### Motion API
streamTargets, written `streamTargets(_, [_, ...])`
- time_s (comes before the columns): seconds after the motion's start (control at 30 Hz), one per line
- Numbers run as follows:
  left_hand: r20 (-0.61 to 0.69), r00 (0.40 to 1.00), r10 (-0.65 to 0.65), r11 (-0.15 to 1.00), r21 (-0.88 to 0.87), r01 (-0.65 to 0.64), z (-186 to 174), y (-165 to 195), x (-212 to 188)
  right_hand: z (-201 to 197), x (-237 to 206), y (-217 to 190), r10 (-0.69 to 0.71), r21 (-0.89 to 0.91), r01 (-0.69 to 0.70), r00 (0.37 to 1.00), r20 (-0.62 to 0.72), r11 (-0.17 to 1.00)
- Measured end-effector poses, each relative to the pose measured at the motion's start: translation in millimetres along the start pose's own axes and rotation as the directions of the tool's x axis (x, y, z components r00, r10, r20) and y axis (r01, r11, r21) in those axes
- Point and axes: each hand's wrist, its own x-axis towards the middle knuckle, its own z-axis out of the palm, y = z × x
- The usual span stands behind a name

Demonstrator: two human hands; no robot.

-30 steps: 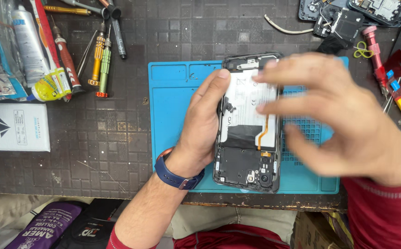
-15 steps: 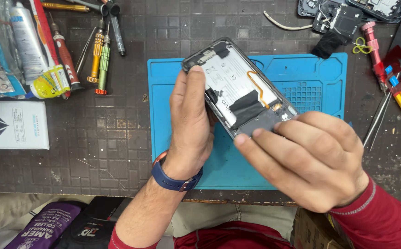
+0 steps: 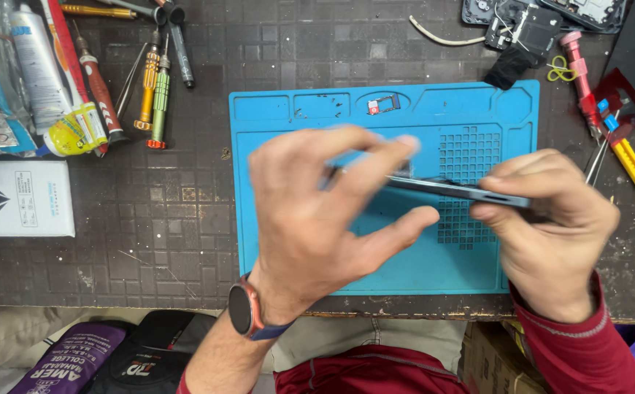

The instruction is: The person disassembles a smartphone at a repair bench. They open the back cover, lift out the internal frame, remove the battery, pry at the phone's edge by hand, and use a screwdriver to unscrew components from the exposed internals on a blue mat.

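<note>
Dark workbench (image 3: 186,233) under blue mat (image 3: 420,270)

Both hands (image 3: 317,219) (image 3: 551,233) hold phone (image 3: 456,191) edge-on above mat (image 3: 274,117).

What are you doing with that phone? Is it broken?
A person holds an opened phone edge-on in both hands above a blue work mat. The left hand grips one end, blurred as it moves, and the right hand pinches the other end between thumb and fingers. Whether the phone is broken cannot be told. A tiny tray lies at the top of the mat. Screwdrivers lie to the left on the dark table, and more phone parts sit at the top right.
</note>
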Motion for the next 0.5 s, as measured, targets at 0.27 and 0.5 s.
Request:
streamTargets(0.27, [0.276, 0.961, 0.018, 0.999, -0.051, -0.004, 15.4, -3.2, -2.6, 14.3, 6.4, -11.2, 0.049, -0.190, -0.041, 0.998, 0.035, 0.981])
streamTargets(0.5, [0.238, 0.971, -0.030, 0.997, -0.065, 0.047, 17.6, 4.1, -14.2, 18.9, 10.7, -23.6, -0.270, -0.483, 0.296, 0.955, 0.124, 0.824])
